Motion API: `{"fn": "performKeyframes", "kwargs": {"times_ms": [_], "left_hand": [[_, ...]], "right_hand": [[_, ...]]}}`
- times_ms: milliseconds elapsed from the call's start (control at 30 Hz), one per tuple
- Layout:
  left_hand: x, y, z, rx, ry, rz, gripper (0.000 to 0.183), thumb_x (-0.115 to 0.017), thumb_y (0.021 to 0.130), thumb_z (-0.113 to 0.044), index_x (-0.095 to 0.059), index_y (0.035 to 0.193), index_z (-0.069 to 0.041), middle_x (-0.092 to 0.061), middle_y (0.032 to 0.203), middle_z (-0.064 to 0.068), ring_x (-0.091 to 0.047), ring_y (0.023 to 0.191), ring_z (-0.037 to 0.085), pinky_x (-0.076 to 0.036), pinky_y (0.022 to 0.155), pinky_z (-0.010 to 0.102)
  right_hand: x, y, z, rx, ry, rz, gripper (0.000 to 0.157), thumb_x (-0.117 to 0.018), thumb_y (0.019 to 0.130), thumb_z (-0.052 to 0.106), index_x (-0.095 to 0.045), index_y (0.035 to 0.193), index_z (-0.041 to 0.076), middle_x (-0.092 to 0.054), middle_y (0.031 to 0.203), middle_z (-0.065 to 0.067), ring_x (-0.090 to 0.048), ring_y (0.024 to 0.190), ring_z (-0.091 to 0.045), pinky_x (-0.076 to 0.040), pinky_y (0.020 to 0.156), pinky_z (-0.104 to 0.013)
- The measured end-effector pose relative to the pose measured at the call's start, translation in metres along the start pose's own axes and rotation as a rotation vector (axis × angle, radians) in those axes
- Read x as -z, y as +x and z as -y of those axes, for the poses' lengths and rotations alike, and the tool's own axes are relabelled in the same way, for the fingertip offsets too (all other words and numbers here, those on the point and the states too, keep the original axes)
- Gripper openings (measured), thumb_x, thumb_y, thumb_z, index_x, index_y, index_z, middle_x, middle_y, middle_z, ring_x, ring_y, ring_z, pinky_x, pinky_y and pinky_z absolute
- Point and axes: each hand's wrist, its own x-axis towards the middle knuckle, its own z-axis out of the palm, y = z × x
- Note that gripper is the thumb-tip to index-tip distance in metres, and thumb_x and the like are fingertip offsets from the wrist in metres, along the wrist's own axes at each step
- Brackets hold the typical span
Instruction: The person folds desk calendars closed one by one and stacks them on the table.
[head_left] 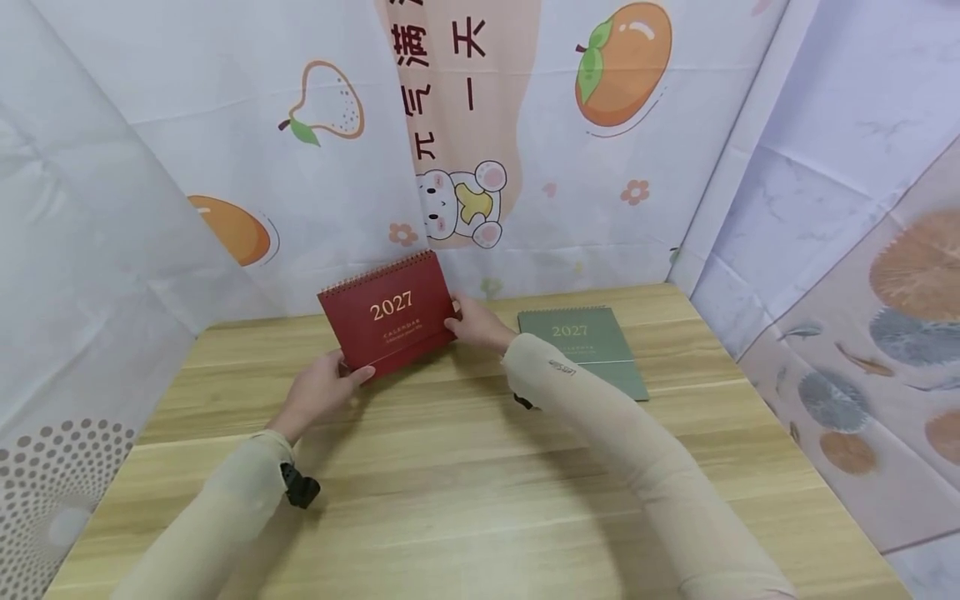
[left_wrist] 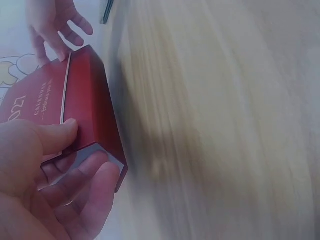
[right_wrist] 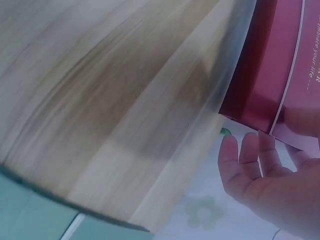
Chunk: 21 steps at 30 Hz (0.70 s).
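A red 2027 desk calendar (head_left: 390, 317) with a spiral binding along its top stands tilted up near the back of the table. My left hand (head_left: 321, 390) grips its lower left corner; in the left wrist view the thumb presses the front cover and the fingers (left_wrist: 95, 175) curl under the side of the folded base. At the right edge, my right hand (head_left: 480, 323) pinches the calendar, thumb on the front. In the right wrist view several fingers (right_wrist: 250, 160) of that hand stick out beyond the calendar's edge.
A green 2027 desk calendar (head_left: 600, 333) lies flat on the wooden table (head_left: 450, 492) at the right, partly behind my right forearm. A printed cloth backdrop (head_left: 555, 167) hangs along the back edge, with more cloth at both sides.
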Motion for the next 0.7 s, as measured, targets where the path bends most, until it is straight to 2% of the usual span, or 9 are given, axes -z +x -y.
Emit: {"fn": "performKeyframes", "kwargs": {"times_ms": [133,233,400,567,700], "left_hand": [[0.002,0.001,-0.003,-0.018,-0.006,-0.002,0.043,-0.066,0.099,-0.040,-0.066,0.116,0.000,-0.073,0.097,0.012,-0.061,0.078,0.021,-0.047,0.069,0.038],[0.004,0.002,-0.005,-0.023,-0.025,0.006,0.046,-0.066,0.099,-0.043,-0.066,0.117,-0.001,-0.072,0.097,0.012,-0.060,0.077,0.021,-0.046,0.066,0.034],[0.003,0.003,-0.012,-0.063,-0.062,-0.015,0.044,-0.066,0.098,-0.045,-0.067,0.117,-0.006,-0.071,0.095,0.007,-0.062,0.079,0.021,-0.048,0.066,0.034],[-0.004,0.004,-0.025,-0.139,-0.132,-0.022,0.044,-0.068,0.097,-0.045,-0.069,0.119,-0.008,-0.073,0.097,0.005,-0.066,0.082,0.021,-0.052,0.068,0.035],[-0.011,0.003,-0.037,-0.169,-0.180,-0.023,0.042,-0.069,0.096,-0.044,-0.069,0.116,-0.007,-0.073,0.094,0.004,-0.066,0.082,0.020,-0.052,0.069,0.035]], "right_hand": [[0.009,-0.007,0.000,-0.007,-0.008,-0.008,0.042,-0.053,0.107,0.017,-0.041,0.146,0.009,-0.064,0.112,-0.011,-0.063,0.097,-0.020,-0.053,0.081,-0.033],[0.017,-0.017,0.003,0.000,0.024,-0.008,0.040,-0.054,0.106,0.018,-0.043,0.144,0.009,-0.064,0.105,-0.011,-0.064,0.093,-0.024,-0.053,0.078,-0.035],[0.035,-0.038,0.004,0.053,0.084,-0.001,0.045,-0.056,0.106,0.016,-0.042,0.148,0.009,-0.063,0.106,-0.016,-0.064,0.095,-0.033,-0.056,0.077,-0.041],[0.056,-0.063,0.001,0.101,0.045,-0.036,0.052,-0.058,0.105,0.015,-0.041,0.154,0.013,-0.063,0.112,-0.014,-0.061,0.098,-0.027,-0.055,0.077,-0.038],[0.067,-0.080,-0.004,0.130,0.055,-0.061,0.055,-0.058,0.105,0.016,-0.039,0.156,0.016,-0.064,0.111,-0.014,-0.062,0.093,-0.026,-0.053,0.075,-0.037]]}}
